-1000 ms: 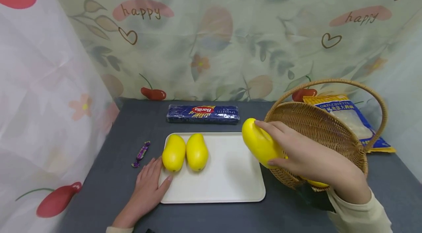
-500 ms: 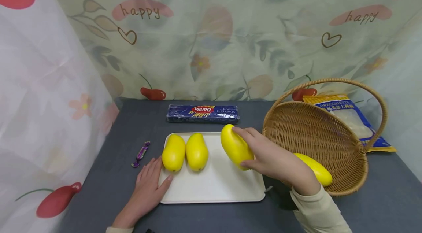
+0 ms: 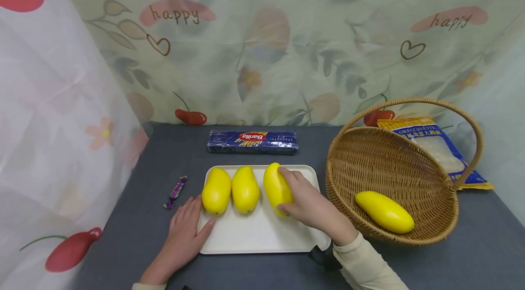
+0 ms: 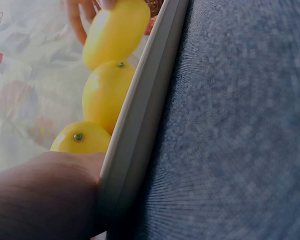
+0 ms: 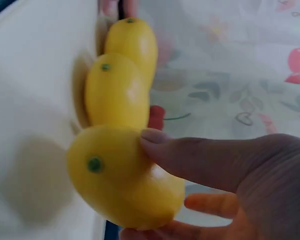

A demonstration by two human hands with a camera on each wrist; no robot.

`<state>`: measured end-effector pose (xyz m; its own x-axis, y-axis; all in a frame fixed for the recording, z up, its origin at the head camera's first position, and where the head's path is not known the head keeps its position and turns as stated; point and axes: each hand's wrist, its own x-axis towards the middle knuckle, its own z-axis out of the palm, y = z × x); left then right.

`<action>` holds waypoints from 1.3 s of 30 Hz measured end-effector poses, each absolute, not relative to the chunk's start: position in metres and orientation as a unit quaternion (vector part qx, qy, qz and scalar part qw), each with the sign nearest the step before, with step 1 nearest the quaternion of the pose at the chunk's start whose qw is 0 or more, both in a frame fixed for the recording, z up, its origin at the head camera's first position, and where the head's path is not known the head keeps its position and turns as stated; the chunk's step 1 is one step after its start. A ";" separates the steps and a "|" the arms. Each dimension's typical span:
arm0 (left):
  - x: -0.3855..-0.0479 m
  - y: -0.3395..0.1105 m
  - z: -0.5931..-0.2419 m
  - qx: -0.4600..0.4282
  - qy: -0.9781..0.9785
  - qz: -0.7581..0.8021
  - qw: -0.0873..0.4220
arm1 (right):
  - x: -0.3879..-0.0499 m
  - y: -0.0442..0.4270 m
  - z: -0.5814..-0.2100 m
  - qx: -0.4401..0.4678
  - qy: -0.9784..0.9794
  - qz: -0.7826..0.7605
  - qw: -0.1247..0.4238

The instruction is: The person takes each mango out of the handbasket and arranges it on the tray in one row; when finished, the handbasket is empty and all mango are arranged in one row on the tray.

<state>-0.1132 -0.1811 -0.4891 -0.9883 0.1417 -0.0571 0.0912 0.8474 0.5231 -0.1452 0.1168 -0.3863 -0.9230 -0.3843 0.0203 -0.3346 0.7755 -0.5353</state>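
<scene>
My right hand (image 3: 309, 201) grips a yellow mango (image 3: 275, 187) over the right half of a white tray (image 3: 283, 240); in the right wrist view the thumb presses one side of this mango (image 5: 115, 175) and fingers curl beneath. A shadow falls on the tray beside it. Two more mangoes, a left one (image 3: 216, 190) and a middle one (image 3: 245, 189), lie side by side on the tray's left half. Flat at the tray's left edge rests my left hand (image 3: 184, 230), fingers extended, thumb over the rim. Another mango (image 3: 384, 211) lies in a wicker basket (image 3: 393, 153) at the right.
A blue spaghetti pack (image 3: 252, 142) lies behind the tray. A purple wrapped candy (image 3: 175, 192) is left of it. Behind the basket, with its tall arched handle, leans a blue and yellow pasta bag (image 3: 439, 148). Printed curtain stands at the back and left.
My right hand has carried the mango leftward from the basket to over the tray, lowering it beside the other two. The mango in the basket has come into full view. My left hand stays put.
</scene>
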 end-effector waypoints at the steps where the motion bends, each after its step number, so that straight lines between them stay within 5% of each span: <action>1: -0.113 -0.181 -0.489 0.061 0.960 0.269 0.047 | -0.146 0.115 -0.389 -0.184 0.941 -0.282 0.045; 39: -0.113 -0.179 -0.484 0.058 0.961 0.266 0.056 | -0.156 0.112 -0.426 -0.092 0.910 -0.395 0.082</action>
<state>-0.1127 -0.1794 -0.4844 -0.9871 0.1404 -0.0773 0.0808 0.8523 0.5168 -0.1559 0.1124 -0.4256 -0.9698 -0.2313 -0.0768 -0.1020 0.6714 -0.7341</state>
